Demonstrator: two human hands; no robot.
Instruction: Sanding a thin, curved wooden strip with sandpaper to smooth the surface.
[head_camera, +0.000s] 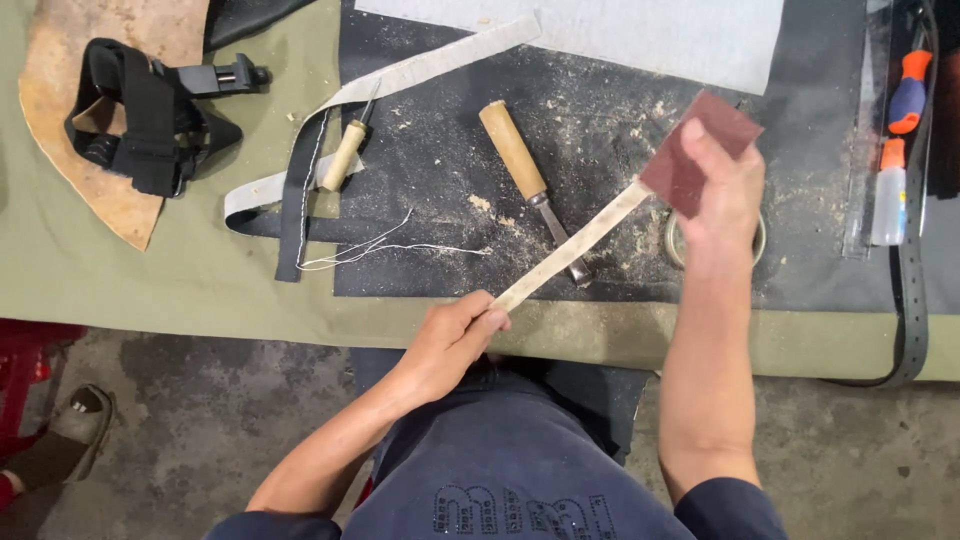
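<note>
Nearby, a chisel (530, 185) lies under the strap (575, 247).

Two wooden-handled tools (527, 176) (one awl (345, 152)), two hands (450, 340).

Pale leather strip (575, 247): narrow, straight, flat, held diagonally above dusty black mat, lower-left end pinched, upper-right end under sandpaper. Sandpaper piece (700, 148): reddish-brown, roughly square, folded over the strip's upper end, tilted, partly hidden by fingers.
</note>
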